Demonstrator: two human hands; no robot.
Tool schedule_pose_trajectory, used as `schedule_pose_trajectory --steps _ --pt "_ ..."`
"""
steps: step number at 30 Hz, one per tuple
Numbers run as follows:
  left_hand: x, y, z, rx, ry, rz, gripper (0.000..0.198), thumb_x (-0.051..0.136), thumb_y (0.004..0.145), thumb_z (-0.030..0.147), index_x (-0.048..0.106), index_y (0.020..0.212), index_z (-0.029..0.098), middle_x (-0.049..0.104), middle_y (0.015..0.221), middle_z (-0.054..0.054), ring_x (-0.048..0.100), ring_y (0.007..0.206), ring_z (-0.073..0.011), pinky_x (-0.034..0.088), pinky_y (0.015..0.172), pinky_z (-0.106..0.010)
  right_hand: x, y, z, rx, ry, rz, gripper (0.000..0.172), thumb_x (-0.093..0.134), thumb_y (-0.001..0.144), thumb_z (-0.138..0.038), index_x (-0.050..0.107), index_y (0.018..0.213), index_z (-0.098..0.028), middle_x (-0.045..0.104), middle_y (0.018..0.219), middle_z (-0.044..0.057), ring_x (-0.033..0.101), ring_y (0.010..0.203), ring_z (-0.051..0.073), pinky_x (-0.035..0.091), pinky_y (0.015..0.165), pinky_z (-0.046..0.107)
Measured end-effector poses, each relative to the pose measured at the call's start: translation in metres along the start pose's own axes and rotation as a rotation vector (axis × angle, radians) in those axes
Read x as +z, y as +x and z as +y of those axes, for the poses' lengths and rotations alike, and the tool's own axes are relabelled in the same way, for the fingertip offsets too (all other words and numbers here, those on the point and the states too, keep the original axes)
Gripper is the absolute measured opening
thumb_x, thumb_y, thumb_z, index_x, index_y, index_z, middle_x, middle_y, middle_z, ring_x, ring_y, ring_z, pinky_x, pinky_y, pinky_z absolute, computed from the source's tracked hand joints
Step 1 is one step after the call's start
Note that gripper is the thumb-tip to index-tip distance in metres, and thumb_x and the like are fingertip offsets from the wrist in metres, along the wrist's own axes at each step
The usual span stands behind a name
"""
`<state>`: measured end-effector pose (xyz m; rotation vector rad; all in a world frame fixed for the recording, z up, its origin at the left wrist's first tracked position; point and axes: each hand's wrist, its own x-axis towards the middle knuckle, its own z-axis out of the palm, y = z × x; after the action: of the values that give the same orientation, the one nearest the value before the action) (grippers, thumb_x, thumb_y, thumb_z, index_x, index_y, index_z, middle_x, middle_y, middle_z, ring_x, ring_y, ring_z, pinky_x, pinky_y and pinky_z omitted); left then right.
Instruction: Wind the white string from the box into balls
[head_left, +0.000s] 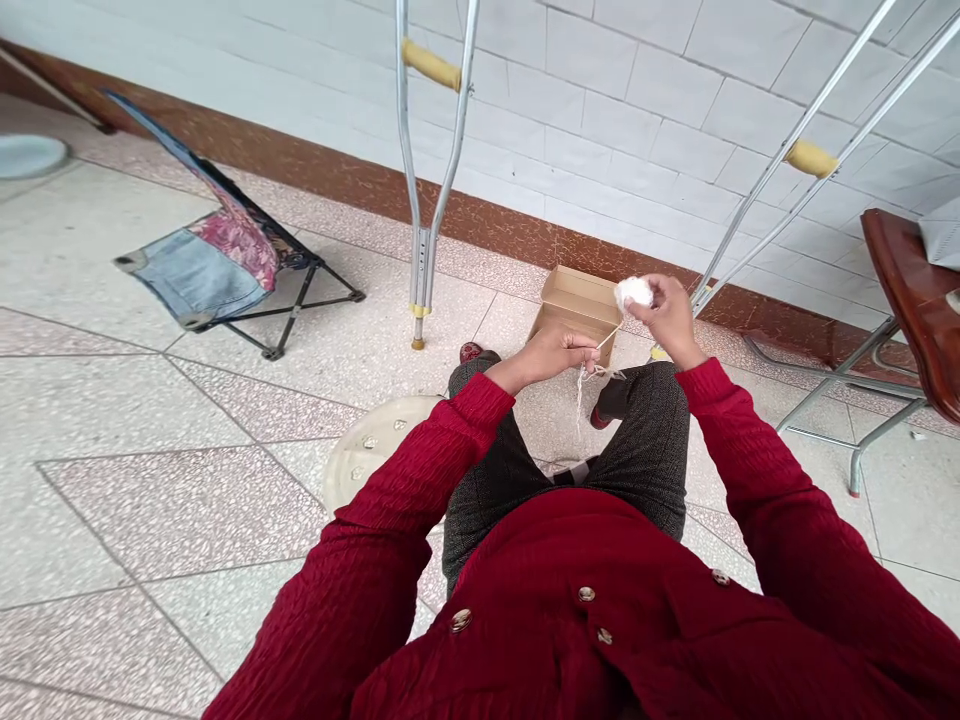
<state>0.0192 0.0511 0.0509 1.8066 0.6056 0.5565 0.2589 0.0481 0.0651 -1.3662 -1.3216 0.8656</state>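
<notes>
My right hand (667, 312) is closed around a fluffy white ball (634, 292); whether it is cotton or wound yarn I cannot tell. My left hand (556, 354) pinches a thin off-white string (610, 336), drawn taut between it and the ball. Below my left fingers, loose string ends (580, 395) dangle, looking twisted or braided. Something thin and pale also sticks out to the right of these fingertips, too small to name. Behind both hands, an open cardboard box (581, 290) stands on the floor, partly covered by my left hand.
Two metal crutches, one left (421, 250) and one right (780, 170), lean by the tiled wall. A folding stool (217, 285) with a backrest stands left. At right is a wooden chair (911, 310) with metal legs. Beside my left leg lies a cream plastic surface (356, 440).
</notes>
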Motion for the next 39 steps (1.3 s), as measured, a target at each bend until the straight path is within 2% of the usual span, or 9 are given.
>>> schedule_pose_trajectory --steps 2,4,7,9,12,16,26,34,39 --pt "-0.007 0.0 0.006 -0.001 0.01 0.026 0.026 0.064 0.087 0.034 0.076 0.072 0.016 0.073 0.072 -0.003 0.061 0.066 -0.0139 0.044 0.066 -0.026 0.005 -0.009 0.011 -0.019 -0.214 -0.036 0.044 0.087 0.061 -0.025 0.072 0.101 -0.017 0.066 0.108 0.009 0.064 0.099 0.024 0.057 0.084 0.039" --pt "-0.014 0.001 0.007 -0.004 0.027 0.07 0.023 0.065 0.085 0.032 0.077 0.074 0.017 0.072 0.07 -0.002 0.059 0.063 -0.0133 0.043 0.063 -0.025 0.009 -0.022 0.014 0.078 -0.222 -0.239 0.042 0.088 0.058 -0.024 0.075 0.098 -0.017 0.07 0.096 0.007 0.066 0.085 0.022 0.058 0.074 0.036" --pt "-0.018 0.003 -0.003 -0.001 0.036 0.125 0.022 0.066 0.084 0.033 0.078 0.075 0.017 0.071 0.068 -0.001 0.059 0.063 -0.0135 0.043 0.062 -0.025 0.011 -0.042 0.01 0.355 0.089 -0.627 0.045 0.086 0.065 -0.03 0.074 0.105 -0.015 0.073 0.083 0.005 0.068 0.066 0.017 0.055 0.059 0.028" --pt "-0.017 0.004 -0.012 -0.004 -0.002 0.148 0.022 0.067 0.083 0.035 0.078 0.076 0.017 0.072 0.071 -0.002 0.06 0.066 -0.0145 0.045 0.065 -0.026 0.009 -0.05 0.005 0.455 0.334 -0.703 0.049 0.085 0.069 -0.032 0.071 0.113 -0.016 0.075 0.082 0.005 0.07 0.064 0.016 0.055 0.056 0.025" --pt "-0.014 0.005 -0.024 -0.03 -0.086 0.171 0.021 0.07 0.082 0.035 0.078 0.079 0.016 0.074 0.077 -0.004 0.063 0.069 -0.0153 0.048 0.069 -0.028 0.008 -0.056 0.0 0.435 0.592 -0.649 0.061 0.084 0.07 -0.032 0.064 0.126 -0.02 0.076 0.09 0.004 0.071 0.064 0.015 0.057 0.055 0.024" --pt "-0.014 0.005 -0.033 -0.091 -0.131 0.214 0.025 0.072 0.08 0.039 0.079 0.083 0.014 0.074 0.077 -0.004 0.063 0.068 -0.0148 0.048 0.069 -0.027 0.01 -0.059 -0.004 0.359 0.696 -0.577 0.072 0.08 0.073 -0.032 0.054 0.139 -0.026 0.074 0.1 0.002 0.07 0.069 0.015 0.057 0.055 0.025" --pt "0.001 0.002 -0.054 -0.13 -0.082 0.475 0.019 0.06 0.078 0.018 0.078 0.084 0.017 0.078 0.095 -0.004 0.07 0.098 -0.0213 0.049 0.098 -0.033 0.035 -0.088 0.005 0.407 0.757 -0.351 0.049 0.077 0.066 -0.032 0.064 0.113 -0.026 0.074 0.097 0.004 0.067 0.08 0.019 0.057 0.067 0.032" --pt "-0.001 -0.006 -0.066 -0.182 -0.161 0.54 0.024 0.059 0.08 0.021 0.075 0.096 0.015 0.072 0.073 -0.001 0.065 0.073 -0.0153 0.049 0.077 -0.027 0.032 -0.096 0.001 0.439 0.847 -0.103 0.04 0.068 0.074 -0.03 0.064 0.114 -0.029 0.071 0.119 0.005 0.066 0.091 0.021 0.058 0.068 0.033" --pt "-0.017 -0.013 -0.078 -0.226 -0.035 0.659 0.018 0.053 0.079 0.019 0.071 0.073 0.017 0.072 0.076 -0.002 0.064 0.077 -0.0161 0.047 0.08 -0.027 0.015 -0.096 -0.012 0.323 0.907 -0.072 0.039 0.068 0.077 -0.033 0.064 0.116 -0.032 0.071 0.115 0.004 0.061 0.079 0.018 0.054 0.058 0.029"
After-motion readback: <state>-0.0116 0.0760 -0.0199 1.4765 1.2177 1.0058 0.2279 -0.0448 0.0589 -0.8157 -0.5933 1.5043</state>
